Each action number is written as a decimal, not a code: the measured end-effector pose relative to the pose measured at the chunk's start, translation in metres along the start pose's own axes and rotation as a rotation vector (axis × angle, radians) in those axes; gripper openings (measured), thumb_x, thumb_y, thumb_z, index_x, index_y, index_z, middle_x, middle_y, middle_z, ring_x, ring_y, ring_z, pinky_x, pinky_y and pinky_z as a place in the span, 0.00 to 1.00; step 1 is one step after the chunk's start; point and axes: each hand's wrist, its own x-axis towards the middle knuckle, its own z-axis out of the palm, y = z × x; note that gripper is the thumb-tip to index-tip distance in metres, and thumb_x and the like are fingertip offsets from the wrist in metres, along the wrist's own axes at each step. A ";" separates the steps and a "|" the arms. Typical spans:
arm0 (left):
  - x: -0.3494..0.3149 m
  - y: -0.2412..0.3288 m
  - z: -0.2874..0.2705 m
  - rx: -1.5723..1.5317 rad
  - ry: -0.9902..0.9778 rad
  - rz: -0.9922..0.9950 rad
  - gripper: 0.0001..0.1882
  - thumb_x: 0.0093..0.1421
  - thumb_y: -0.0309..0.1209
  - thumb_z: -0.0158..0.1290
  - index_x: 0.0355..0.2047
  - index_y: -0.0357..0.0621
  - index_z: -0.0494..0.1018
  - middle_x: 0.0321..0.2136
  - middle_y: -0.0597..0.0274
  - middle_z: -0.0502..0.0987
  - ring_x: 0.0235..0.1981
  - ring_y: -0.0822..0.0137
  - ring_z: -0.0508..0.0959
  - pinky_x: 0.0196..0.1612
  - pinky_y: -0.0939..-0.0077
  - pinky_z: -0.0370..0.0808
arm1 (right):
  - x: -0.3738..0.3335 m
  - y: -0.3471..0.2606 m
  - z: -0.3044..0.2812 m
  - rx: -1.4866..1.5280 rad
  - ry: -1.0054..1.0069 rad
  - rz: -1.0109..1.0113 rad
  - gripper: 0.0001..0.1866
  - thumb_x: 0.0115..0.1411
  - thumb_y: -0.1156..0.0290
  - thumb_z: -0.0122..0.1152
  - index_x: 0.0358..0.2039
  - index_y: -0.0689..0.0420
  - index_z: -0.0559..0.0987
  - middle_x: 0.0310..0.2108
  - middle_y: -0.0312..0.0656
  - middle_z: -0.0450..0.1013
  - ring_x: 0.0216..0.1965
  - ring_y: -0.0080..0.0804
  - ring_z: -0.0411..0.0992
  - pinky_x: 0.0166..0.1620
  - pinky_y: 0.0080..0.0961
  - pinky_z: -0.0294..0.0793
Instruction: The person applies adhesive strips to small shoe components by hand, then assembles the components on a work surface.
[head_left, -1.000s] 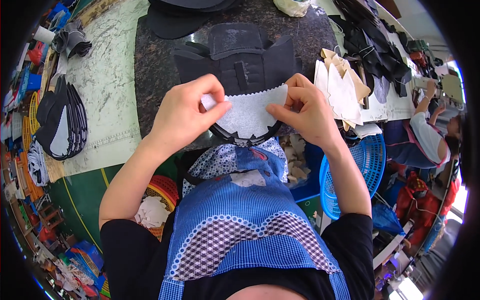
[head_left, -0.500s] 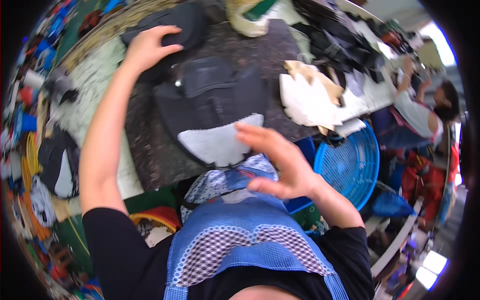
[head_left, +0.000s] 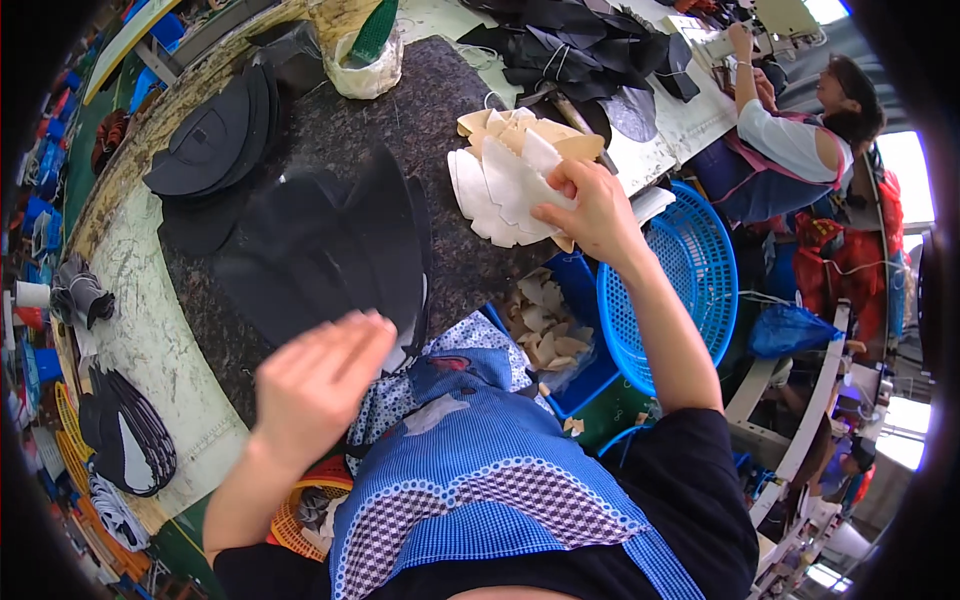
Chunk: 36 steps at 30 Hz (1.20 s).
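My right hand [head_left: 590,210] pinches the edge of a white cut piece [head_left: 515,185] with notched edges, on top of a small pile of white and tan pieces. My left hand [head_left: 315,385] is smeared by motion, its fingers close together and its thumb hidden. It is over the near edge of a black fan-shaped piece [head_left: 320,250]; whether it grips that piece cannot be made out. The black piece, blurred on its left, lies over other black pieces on the dark speckled board [head_left: 440,80]. A little pale grey shows at their near edge.
Stacked black curved pieces [head_left: 215,135] lie far left, near a white tub [head_left: 365,70] with something green. Black scraps [head_left: 580,60] heap at the back. A blue basket [head_left: 680,290] and a blue bin [head_left: 575,390] of offcuts stand right. A co-worker [head_left: 800,130] sits beyond.
My left hand has come back from the far black stack to the near edge. My right hand has moved from the grey-edged piece to the white pieces. A black piece now covers most of the grey area.
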 end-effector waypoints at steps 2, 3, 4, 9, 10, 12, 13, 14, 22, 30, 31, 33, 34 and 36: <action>-0.003 0.007 0.007 -0.062 -0.083 -0.045 0.16 0.54 0.26 0.63 0.45 0.39 0.80 0.41 0.53 0.84 0.44 0.54 0.84 0.51 0.65 0.80 | -0.003 0.000 0.005 -0.023 0.096 -0.162 0.18 0.50 0.68 0.72 0.40 0.56 0.77 0.34 0.45 0.74 0.41 0.46 0.74 0.44 0.41 0.73; 0.000 0.006 0.001 -0.161 -0.095 -0.111 0.17 0.53 0.28 0.65 0.44 0.39 0.80 0.41 0.54 0.84 0.43 0.54 0.84 0.49 0.64 0.80 | -0.006 0.001 0.006 -0.054 0.193 -0.325 0.17 0.50 0.71 0.70 0.41 0.56 0.76 0.32 0.46 0.75 0.40 0.47 0.75 0.43 0.41 0.73; 0.004 0.006 -0.003 -0.256 -0.103 -0.181 0.18 0.52 0.31 0.67 0.43 0.40 0.80 0.41 0.55 0.84 0.43 0.55 0.84 0.48 0.64 0.80 | -0.009 0.005 0.009 -0.055 0.195 -0.328 0.17 0.50 0.71 0.70 0.41 0.56 0.76 0.32 0.46 0.75 0.40 0.47 0.75 0.43 0.41 0.73; 0.045 0.015 0.012 -0.319 -0.122 0.041 0.17 0.53 0.31 0.66 0.43 0.42 0.80 0.43 0.57 0.83 0.42 0.57 0.83 0.44 0.65 0.80 | -0.020 0.006 -0.008 0.407 0.000 -0.026 0.11 0.63 0.68 0.63 0.42 0.58 0.74 0.32 0.45 0.75 0.36 0.31 0.74 0.39 0.32 0.73; 0.058 0.022 0.018 -0.303 -0.045 0.132 0.17 0.53 0.30 0.65 0.44 0.42 0.80 0.45 0.57 0.82 0.44 0.57 0.83 0.45 0.66 0.80 | -0.015 0.024 -0.001 0.487 0.139 -0.135 0.10 0.67 0.66 0.59 0.43 0.59 0.74 0.31 0.41 0.74 0.34 0.25 0.72 0.37 0.29 0.72; 0.081 0.032 0.020 -0.212 0.103 0.283 0.21 0.53 0.28 0.64 0.48 0.42 0.79 0.50 0.54 0.79 0.48 0.55 0.82 0.47 0.68 0.81 | -0.019 -0.020 -0.026 0.518 0.169 0.038 0.09 0.64 0.69 0.61 0.41 0.61 0.77 0.32 0.41 0.77 0.33 0.26 0.74 0.36 0.28 0.73; 0.092 0.038 0.015 -0.134 0.174 0.349 0.24 0.52 0.26 0.63 0.52 0.42 0.77 0.53 0.53 0.78 0.50 0.54 0.81 0.48 0.68 0.81 | -0.027 -0.048 -0.041 0.457 0.150 0.058 0.08 0.63 0.71 0.62 0.41 0.61 0.79 0.32 0.41 0.77 0.33 0.26 0.75 0.36 0.27 0.74; 0.105 0.048 0.012 -0.150 0.233 0.312 0.28 0.52 0.24 0.62 0.55 0.42 0.75 0.54 0.53 0.77 0.51 0.53 0.80 0.48 0.68 0.81 | -0.040 -0.066 -0.046 0.450 0.175 -0.134 0.08 0.60 0.73 0.64 0.40 0.61 0.79 0.32 0.41 0.78 0.33 0.25 0.75 0.36 0.26 0.74; 0.102 0.023 -0.015 -0.792 -0.185 -0.353 0.11 0.67 0.30 0.56 0.43 0.34 0.77 0.31 0.57 0.81 0.32 0.72 0.83 0.37 0.75 0.81 | -0.053 -0.095 -0.050 1.276 -0.162 -0.111 0.08 0.63 0.76 0.65 0.41 0.66 0.81 0.36 0.37 0.79 0.37 0.18 0.76 0.40 0.18 0.78; 0.081 0.014 -0.029 -1.117 -0.485 -0.502 0.09 0.67 0.31 0.57 0.37 0.36 0.76 0.31 0.62 0.80 0.29 0.77 0.80 0.27 0.83 0.76 | -0.052 -0.116 -0.071 0.972 -0.485 -0.134 0.06 0.58 0.75 0.63 0.34 0.65 0.83 0.25 0.35 0.78 0.28 0.15 0.74 0.31 0.15 0.74; 0.080 0.013 -0.028 -1.118 -0.492 -0.503 0.09 0.67 0.31 0.57 0.37 0.36 0.76 0.31 0.62 0.80 0.29 0.77 0.80 0.27 0.83 0.76 | -0.052 -0.116 -0.074 0.952 -0.677 -0.154 0.06 0.58 0.74 0.64 0.32 0.65 0.83 0.24 0.36 0.78 0.26 0.15 0.74 0.30 0.15 0.73; 0.078 0.010 -0.027 -1.371 -0.499 -0.501 0.08 0.62 0.27 0.62 0.38 0.36 0.77 0.37 0.60 0.80 0.29 0.77 0.80 0.26 0.84 0.75 | -0.053 -0.126 -0.071 1.043 -0.866 -0.106 0.07 0.57 0.74 0.60 0.30 0.64 0.82 0.23 0.38 0.79 0.22 0.19 0.75 0.25 0.17 0.73; 0.079 0.011 -0.025 -1.346 -0.387 -0.405 0.11 0.56 0.25 0.66 0.40 0.39 0.79 0.43 0.57 0.78 0.35 0.72 0.80 0.31 0.81 0.76 | -0.054 -0.126 -0.066 1.124 -0.875 -0.083 0.07 0.57 0.74 0.59 0.30 0.64 0.82 0.23 0.39 0.79 0.22 0.20 0.75 0.25 0.17 0.73; 0.083 0.010 -0.017 -1.041 -0.120 -0.081 0.14 0.54 0.25 0.68 0.40 0.41 0.80 0.45 0.57 0.77 0.38 0.68 0.80 0.34 0.78 0.77 | -0.053 -0.117 -0.044 1.349 -0.854 -0.054 0.08 0.55 0.74 0.57 0.29 0.64 0.82 0.22 0.40 0.78 0.20 0.21 0.74 0.24 0.17 0.72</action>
